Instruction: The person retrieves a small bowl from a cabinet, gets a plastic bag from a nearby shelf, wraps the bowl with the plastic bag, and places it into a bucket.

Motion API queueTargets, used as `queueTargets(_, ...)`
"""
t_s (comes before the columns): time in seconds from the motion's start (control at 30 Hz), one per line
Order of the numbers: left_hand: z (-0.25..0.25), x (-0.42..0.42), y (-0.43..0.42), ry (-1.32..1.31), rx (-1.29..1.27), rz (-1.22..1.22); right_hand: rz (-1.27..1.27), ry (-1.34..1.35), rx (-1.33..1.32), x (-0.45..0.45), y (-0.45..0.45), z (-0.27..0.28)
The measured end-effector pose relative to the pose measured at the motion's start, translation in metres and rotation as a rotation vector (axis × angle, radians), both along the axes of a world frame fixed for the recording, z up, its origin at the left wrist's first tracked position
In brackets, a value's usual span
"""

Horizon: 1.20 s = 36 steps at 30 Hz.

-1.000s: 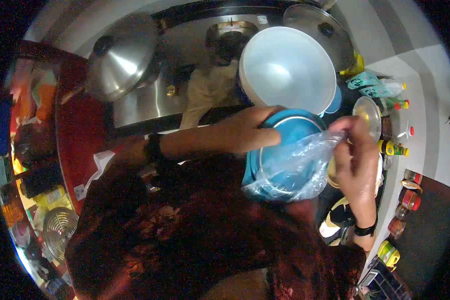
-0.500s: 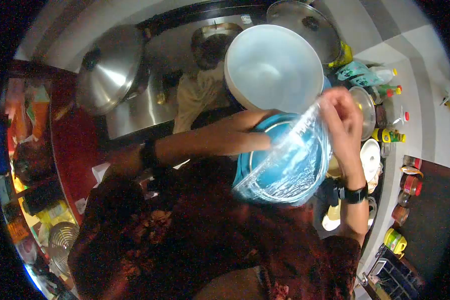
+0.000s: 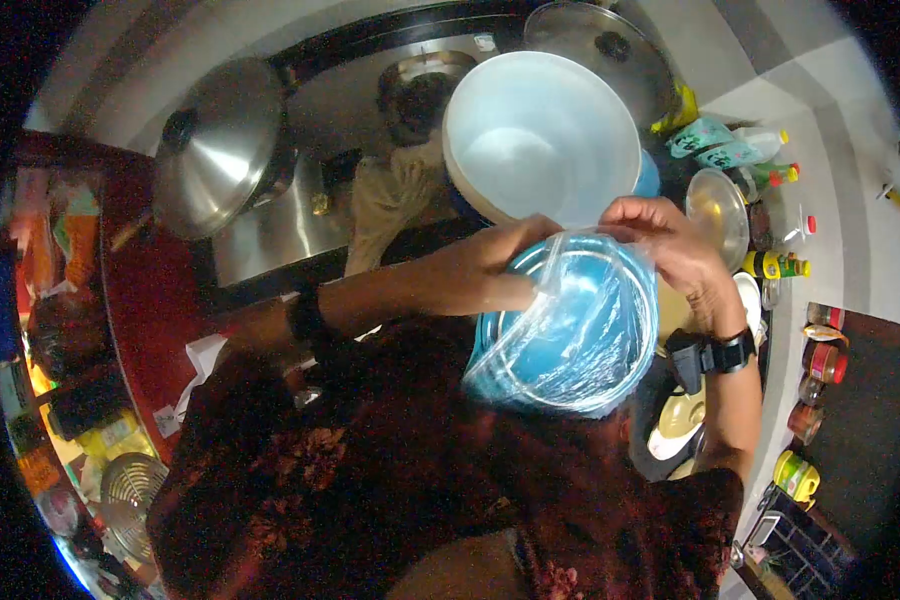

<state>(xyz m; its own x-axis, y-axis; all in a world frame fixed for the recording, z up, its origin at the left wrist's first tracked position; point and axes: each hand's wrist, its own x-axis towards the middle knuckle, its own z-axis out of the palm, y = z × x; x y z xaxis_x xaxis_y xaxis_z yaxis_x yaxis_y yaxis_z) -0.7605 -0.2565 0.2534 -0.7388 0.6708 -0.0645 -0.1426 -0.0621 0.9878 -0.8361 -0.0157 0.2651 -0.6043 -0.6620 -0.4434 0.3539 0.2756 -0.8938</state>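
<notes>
In front of my body is a round blue lid or shallow bowl (image 3: 570, 310); I cannot tell which. Clear plastic film (image 3: 600, 345) lies wrinkled across it and hangs past its lower left edge. My left hand (image 3: 505, 268) grips its upper left side, thumb on the face and fingers mostly hidden behind. At the top right of the rim, my right hand (image 3: 665, 245) has its fingers closed on the film's edge. Just beyond both hands stands a large bowl (image 3: 540, 135), white inside and blue outside.
A wok with a domed metal lid (image 3: 220, 150) stands on the left of the stove (image 3: 270, 235). A cloth (image 3: 395, 200) lies beside the bowl. A glass lid (image 3: 610, 60) is behind it. Several bottles (image 3: 770, 265) and jars (image 3: 820, 365) line the right wall.
My right hand has come down and inward to the rim, bringing the raised film lower over the blue piece. My left hand keeps its grip on the left side.
</notes>
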Motion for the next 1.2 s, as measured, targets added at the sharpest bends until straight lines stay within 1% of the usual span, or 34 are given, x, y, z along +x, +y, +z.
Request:
queueTargets(0.03,-0.002,0.0,0.002,0.001,-0.002,-0.011,0.034,-0.037,0.101,-0.003,0.0,0.001)
queueTargets(0.07,-0.004,0.0,0.005,0.074,0.022,0.029,0.021,-0.034,0.099,-0.004,-0.002,0.0)
queueTargets(0.1,-0.004,0.0,0.008,0.144,0.05,0.07,0.039,-0.15,0.054,-0.005,-0.005,-0.002)
queueTargets(0.13,-0.002,0.0,0.009,0.146,0.05,0.061,0.059,-0.264,0.008,-0.003,-0.007,-0.005)
queueTargets(0.17,0.001,0.0,0.01,0.133,0.099,0.063,0.053,-0.261,0.007,-0.001,-0.009,-0.01)
queueTargets(0.23,0.002,-0.001,0.008,0.12,0.15,0.064,-0.158,-0.46,-0.109,0.007,-0.011,-0.019)
queueTargets(0.27,0.002,-0.002,0.002,0.132,0.065,0.016,-0.162,-0.459,-0.108,0.011,-0.009,-0.017)
queueTargets(0.3,0.002,-0.002,-0.003,0.144,-0.021,-0.031,-0.261,-0.375,-0.103,0.016,-0.006,-0.015)
queueTargets(0.33,0.004,-0.002,-0.006,0.149,-0.017,-0.033,-0.358,-0.288,-0.099,0.018,-0.003,-0.013)
queueTargets(0.4,0.009,0.002,-0.01,-0.047,-0.021,0.005,-0.355,-0.251,-0.062,0.022,0.015,-0.007)
queueTargets(0.47,0.008,0.002,-0.01,-0.04,-0.022,0.026,-0.383,-0.062,-0.008,0.037,0.021,0.016)
queueTargets(0.5,0.008,0.003,-0.01,-0.035,-0.026,0.044,-0.291,-0.021,0.004,0.046,0.023,0.021)
queueTargets(0.53,0.011,0.003,-0.01,-0.038,-0.028,0.034,-0.302,-0.024,0.003,0.054,0.019,0.029)
queueTargets(0.6,0.02,0.001,-0.009,-0.058,-0.077,0.033,-0.329,0.302,0.248,0.068,0.003,0.047)
queueTargets(0.67,0.017,0.0,-0.008,-0.026,-0.071,0.019,-0.351,0.262,0.26,0.072,0.004,0.054)
queueTargets(0.73,0.017,-0.001,-0.007,0.004,-0.061,0.011,-0.297,0.432,0.443,0.08,0.004,0.06)
queueTargets(0.77,0.02,-0.001,-0.007,-0.02,-0.062,0.006,-0.343,0.473,0.432,0.085,0.002,0.06)
queueTargets(0.83,0.02,0.0,-0.007,-0.046,-0.064,-0.002,-0.319,0.462,0.463,0.088,0.005,0.062)
queueTargets(0.9,0.017,-0.001,-0.007,0.038,-0.038,0.005,-0.289,0.453,0.492,0.091,0.009,0.062)
queueTargets(0.97,0.014,0.0,-0.007,0.004,-0.072,0.01,-0.305,0.501,0.402,0.097,0.013,0.06)
queueTargets(1.0,0.014,0.001,-0.008,-0.031,-0.106,0.015,-0.306,0.499,0.402,0.097,0.014,0.06)
queueTargets(1.07,0.015,0.0,-0.008,-0.038,-0.088,0.011,-0.286,0.419,0.341,0.096,0.015,0.06)
queueTargets(1.1,0.015,0.0,-0.008,-0.045,-0.068,0.01,-0.287,0.419,0.342,0.095,0.018,0.055)
queueTargets(1.17,0.011,0.0,-0.008,-0.019,-0.066,0.013,-0.565,0.034,-0.073,0.093,0.024,0.037)
queueTargets(1.2,0.008,-0.001,-0.008,0.006,-0.066,0.016,-0.564,0.036,-0.072,0.094,0.026,0.032)
